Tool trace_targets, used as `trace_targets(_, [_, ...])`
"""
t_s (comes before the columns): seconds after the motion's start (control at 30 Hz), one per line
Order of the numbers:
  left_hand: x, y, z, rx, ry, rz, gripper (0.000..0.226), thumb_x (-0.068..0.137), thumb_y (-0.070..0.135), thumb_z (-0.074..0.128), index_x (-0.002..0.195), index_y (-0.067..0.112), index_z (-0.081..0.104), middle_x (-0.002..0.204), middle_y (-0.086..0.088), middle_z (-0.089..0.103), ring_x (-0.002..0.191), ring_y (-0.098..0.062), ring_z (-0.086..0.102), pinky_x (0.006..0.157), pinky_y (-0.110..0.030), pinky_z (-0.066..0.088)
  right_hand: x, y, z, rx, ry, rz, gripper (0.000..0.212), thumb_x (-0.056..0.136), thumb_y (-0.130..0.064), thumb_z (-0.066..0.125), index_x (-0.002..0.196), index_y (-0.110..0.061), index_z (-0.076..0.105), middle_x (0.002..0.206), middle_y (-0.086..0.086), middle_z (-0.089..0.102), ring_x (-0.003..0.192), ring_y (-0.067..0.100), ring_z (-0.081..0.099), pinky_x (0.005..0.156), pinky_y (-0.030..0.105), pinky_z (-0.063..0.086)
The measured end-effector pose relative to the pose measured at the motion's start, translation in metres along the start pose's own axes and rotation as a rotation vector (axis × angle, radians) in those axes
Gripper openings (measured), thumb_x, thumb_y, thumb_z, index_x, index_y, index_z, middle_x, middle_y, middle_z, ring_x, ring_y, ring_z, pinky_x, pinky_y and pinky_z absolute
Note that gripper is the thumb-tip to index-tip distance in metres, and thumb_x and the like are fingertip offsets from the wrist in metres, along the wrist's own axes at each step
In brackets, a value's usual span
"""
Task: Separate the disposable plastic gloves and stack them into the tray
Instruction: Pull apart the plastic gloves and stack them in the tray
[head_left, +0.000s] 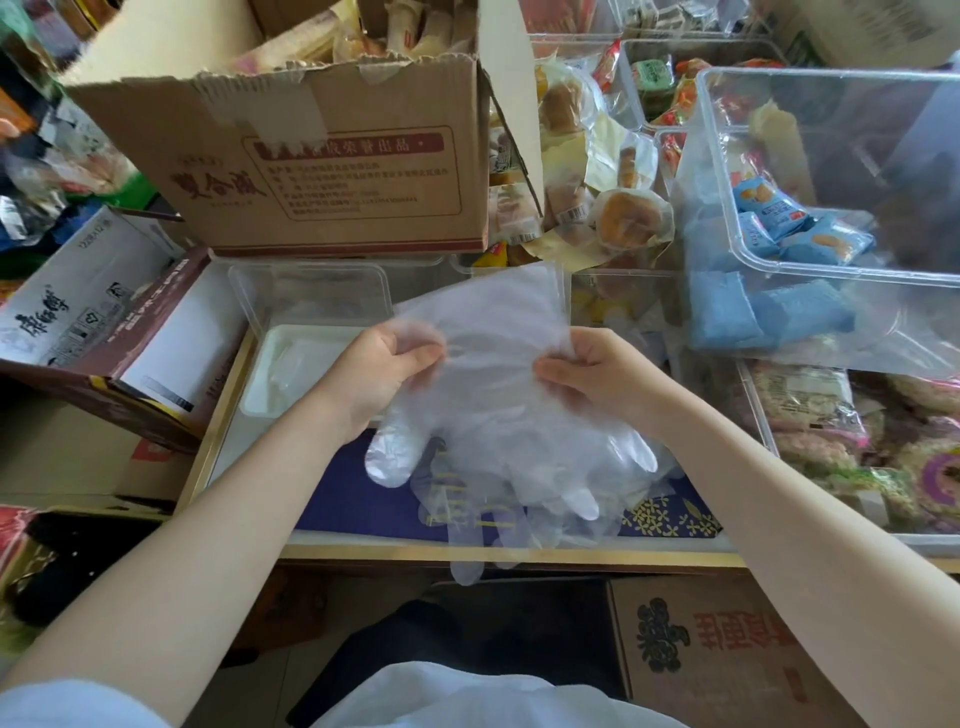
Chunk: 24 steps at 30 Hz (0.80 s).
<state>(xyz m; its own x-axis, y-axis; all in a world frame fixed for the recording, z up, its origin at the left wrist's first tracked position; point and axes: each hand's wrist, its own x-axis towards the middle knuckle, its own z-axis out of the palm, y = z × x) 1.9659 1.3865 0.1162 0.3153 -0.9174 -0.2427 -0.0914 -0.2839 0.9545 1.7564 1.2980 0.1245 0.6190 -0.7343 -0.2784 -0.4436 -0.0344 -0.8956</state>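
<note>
Two hands pinching a bunch of clear gloves (498, 395) above the table.
Left hand (382, 371) and right hand (597, 374) clamp its upper edges, fingers curled; white tray (265, 379) sits just left.

left hand (382, 364), right hand (597, 371), both pinching

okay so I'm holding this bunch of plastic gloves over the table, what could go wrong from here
1. Both hands, left hand and right hand, pinch the whole clinging bunch of gloves; several may peel off together.
2. Loose glove fingers hang past the table edge and could slide off.
3. The white tray sits far left, so a limp glove may miss it.
</note>
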Motion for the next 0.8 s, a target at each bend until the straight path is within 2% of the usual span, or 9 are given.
trace_targets(0.1, [0.002,-0.002,-0.006,-0.012,0.02,-0.041,0.014,0.093,0.009,0.053,0.085,0.016,0.062,0.078,0.001,0.064,0.068,-0.004,0.06,0.06,-0.012,0.047,0.006,-0.004,0.01,-0.017,-0.005,-0.004,0.015,0.093,-0.01,0.056,0.078,-0.01,0.058,0.055,-0.005,0.056,0.039,0.0,0.046,0.04,0.014,0.037])
trace_targets(0.17, [0.004,-0.004,-0.007,-0.05,0.085,-0.091,0.014,0.094,0.013,0.053,0.084,0.017,0.062,0.08,0.0,0.065,0.075,-0.01,0.061,0.064,-0.014,0.049,0.011,-0.004,0.015,-0.025,0.013,0.002,0.015,0.09,-0.012,0.06,0.077,-0.008,0.059,0.055,-0.004,0.056,0.044,0.004,0.047,0.045,0.017,0.038])
trace_targets(0.3, [0.015,-0.017,-0.015,-0.012,0.229,-0.093,0.01,0.093,0.018,0.057,0.096,0.017,0.066,0.093,-0.006,0.07,0.092,-0.024,0.066,0.084,-0.035,0.052,0.015,0.003,0.025,-0.056,-0.013,0.044,0.035,0.079,-0.026,0.073,0.089,0.006,0.06,0.068,0.017,0.06,0.06,0.018,0.049,0.057,0.03,0.038])
trace_targets(0.43, [0.029,-0.045,-0.021,0.155,0.237,-0.122,0.019,0.093,0.02,0.051,0.102,0.014,0.066,0.09,-0.008,0.07,0.084,-0.025,0.068,0.077,-0.039,0.056,0.02,0.024,0.033,-0.143,0.014,0.131,0.012,0.08,-0.027,0.073,0.085,-0.017,0.068,0.056,-0.009,0.063,0.046,0.006,0.052,0.046,0.018,0.04])
trace_targets(0.47, [0.033,-0.055,-0.021,0.202,0.23,-0.151,0.021,0.093,0.021,0.05,0.104,0.012,0.066,0.093,-0.008,0.069,0.087,-0.026,0.067,0.078,-0.039,0.055,0.022,0.032,0.036,-0.23,0.098,0.155,0.015,0.082,-0.026,0.072,0.093,-0.018,0.067,0.059,-0.011,0.062,0.049,0.004,0.053,0.047,0.017,0.039])
trace_targets(0.53, [0.041,-0.072,-0.02,0.301,0.216,-0.23,0.026,0.095,0.022,0.048,0.108,0.006,0.063,0.098,-0.01,0.066,0.09,-0.026,0.062,0.075,-0.033,0.048,0.025,0.056,0.042,-0.427,0.298,0.19,0.029,0.085,-0.029,0.067,0.11,-0.016,0.062,0.084,-0.007,0.062,0.069,0.01,0.055,0.06,0.022,0.04])
trace_targets(0.6, [0.047,-0.086,-0.015,0.349,0.2,-0.294,0.027,0.096,0.021,0.046,0.108,0.002,0.06,0.098,-0.012,0.061,0.088,-0.025,0.056,0.072,-0.029,0.04,0.019,0.074,0.052,-0.45,0.385,0.147,0.029,0.089,-0.03,0.061,0.114,-0.015,0.061,0.104,-0.001,0.058,0.085,0.013,0.052,0.071,0.022,0.036])
trace_targets(0.7, [0.053,-0.098,-0.005,0.389,0.151,-0.285,0.024,0.097,0.021,0.044,0.105,0.004,0.058,0.097,-0.011,0.06,0.087,-0.026,0.055,0.071,-0.029,0.04,0.009,0.092,0.073,-0.412,0.221,0.109,0.025,0.095,-0.028,0.052,0.11,-0.013,0.064,0.108,0.003,0.065,0.094,0.016,0.056,0.07,0.018,0.031])
trace_targets(0.8, [0.063,-0.105,-0.003,0.441,0.116,-0.25,0.021,0.096,0.019,0.044,0.091,0.003,0.057,0.084,-0.008,0.057,0.078,-0.025,0.052,0.066,-0.031,0.037,0.004,0.105,0.091,-0.36,0.084,0.211,0.032,0.096,-0.033,0.049,0.119,-0.014,0.059,0.113,0.0,0.064,0.095,0.012,0.055,0.074,0.019,0.035])
